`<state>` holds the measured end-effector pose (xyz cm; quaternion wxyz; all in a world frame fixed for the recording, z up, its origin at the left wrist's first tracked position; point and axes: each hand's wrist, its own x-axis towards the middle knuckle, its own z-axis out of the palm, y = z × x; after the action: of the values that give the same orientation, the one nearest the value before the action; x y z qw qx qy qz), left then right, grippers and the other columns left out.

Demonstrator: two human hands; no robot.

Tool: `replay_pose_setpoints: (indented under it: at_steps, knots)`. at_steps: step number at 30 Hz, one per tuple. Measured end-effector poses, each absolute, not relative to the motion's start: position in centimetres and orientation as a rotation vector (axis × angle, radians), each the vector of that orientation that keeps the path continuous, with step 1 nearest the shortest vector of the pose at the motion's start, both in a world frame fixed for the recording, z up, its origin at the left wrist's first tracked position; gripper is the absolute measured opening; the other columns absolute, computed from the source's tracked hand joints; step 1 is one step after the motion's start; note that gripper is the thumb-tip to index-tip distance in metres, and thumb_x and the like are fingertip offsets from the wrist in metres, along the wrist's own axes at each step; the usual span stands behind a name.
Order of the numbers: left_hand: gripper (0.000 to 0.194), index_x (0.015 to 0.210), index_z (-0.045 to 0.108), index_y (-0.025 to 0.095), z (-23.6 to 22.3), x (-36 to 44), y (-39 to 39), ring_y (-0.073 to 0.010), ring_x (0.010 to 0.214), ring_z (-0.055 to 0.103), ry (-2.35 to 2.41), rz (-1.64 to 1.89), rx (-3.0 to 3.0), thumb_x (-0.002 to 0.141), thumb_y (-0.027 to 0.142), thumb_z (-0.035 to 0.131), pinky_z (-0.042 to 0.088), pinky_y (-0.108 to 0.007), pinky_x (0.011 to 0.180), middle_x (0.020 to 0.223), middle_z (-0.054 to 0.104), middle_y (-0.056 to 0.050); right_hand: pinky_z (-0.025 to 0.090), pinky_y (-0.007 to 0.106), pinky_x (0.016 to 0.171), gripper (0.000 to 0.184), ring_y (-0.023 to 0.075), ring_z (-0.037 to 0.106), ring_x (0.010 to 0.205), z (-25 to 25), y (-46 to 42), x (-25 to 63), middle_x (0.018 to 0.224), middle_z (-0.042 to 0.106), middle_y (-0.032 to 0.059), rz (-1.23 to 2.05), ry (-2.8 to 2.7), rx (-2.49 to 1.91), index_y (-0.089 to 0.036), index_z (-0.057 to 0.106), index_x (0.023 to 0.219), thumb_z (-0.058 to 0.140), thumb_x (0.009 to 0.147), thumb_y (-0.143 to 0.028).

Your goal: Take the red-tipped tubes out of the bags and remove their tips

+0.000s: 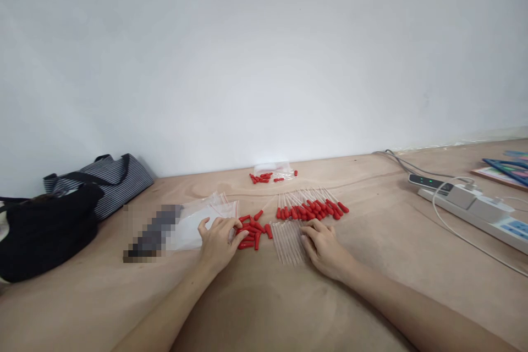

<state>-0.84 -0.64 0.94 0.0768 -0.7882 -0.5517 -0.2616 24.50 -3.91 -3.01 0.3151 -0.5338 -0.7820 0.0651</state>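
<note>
My left hand [220, 238] reaches into a loose pile of red rubber dropper bulbs [256, 226], thumb and forefinger closing around one at the pile's left edge. A row of clear glass dropper tubes [287, 245] lies side by side between my hands. At the right end of that row, my right hand [323, 243] has its fingers curled in on a tube; its fingertips partly hide the glass. Just beyond lies a heap of droppers [310, 208] with red bulbs fitted on their tubes, bulbs towards me.
Clear zip bags [202, 220] lie left of my left hand, beside a blurred dark item [154, 234]. More red bulbs [260, 177] and a bag [272, 168] sit near the wall. Bags [119, 181] stand far left; a power strip [487, 214] with cables lies right.
</note>
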Motion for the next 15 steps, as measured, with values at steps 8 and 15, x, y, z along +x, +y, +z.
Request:
replay_pose_setpoints:
  at_steps: [8, 15]
  knots:
    - [0.020, 0.078, 0.063, 0.027, 1.9, 0.2, 0.7, -0.0220, 0.092, 0.052, -1.759, -0.747, -2.302, 0.078, 0.040, 0.048, 0.019, -0.046, 0.089, 0.090, 0.065, -0.001, 0.027, 0.035, 0.077, 0.025, 0.0174, 0.050, 0.084, -2.7, -3.9, 24.7, 0.089, 0.057, 0.0061, 0.096, -2.065, -1.393, -0.019, 0.058, 0.087, 0.033, 0.087, -0.020]
    - [0.029, 0.061, 0.067, 0.025, 3.6, 4.0, 5.8, -0.0334, 0.103, 0.047, -2.099, -0.241, -2.300, 0.061, 0.053, 0.058, 0.024, -0.052, 0.088, 0.096, 0.064, -0.008, 0.025, 0.035, 0.077, 0.023, 0.0162, 0.051, 0.082, -2.3, -3.8, 25.0, 0.087, 0.060, 0.0043, -0.017, -1.997, -1.417, -0.020, 0.060, 0.082, 0.037, 0.085, -0.020]
